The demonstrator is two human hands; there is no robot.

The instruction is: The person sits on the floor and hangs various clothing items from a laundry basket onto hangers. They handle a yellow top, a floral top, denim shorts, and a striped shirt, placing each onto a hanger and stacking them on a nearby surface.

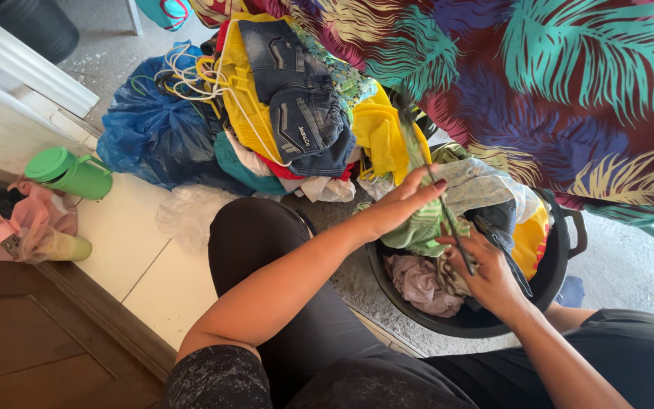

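One green patterned garment (421, 227) hangs pinched between the left hand (403, 203) and the right hand (486, 276), both closed on it, directly over one black tub (562, 265) of clothes. Beyond the hands sits one heap of laundry (297, 106) with one blue bag (153, 129); one green cup (70, 173) stands far left on white tile (130, 242) beside the concrete floor (630, 257).

— What colours do I have under the hands?

— I see a black tub (558, 261) holding a green striped cloth (418, 227), a pale mauve one (418, 284) and something yellow-orange (531, 235).

— And behind?

— I make out dark blue denim (300, 98) on a bright yellow garment (244, 91), white hangers (187, 72), a blue plastic bag (149, 129). The big fabric (569, 83) is maroon with teal, purple and cream palm leaves. A green mug (70, 173) sits left.
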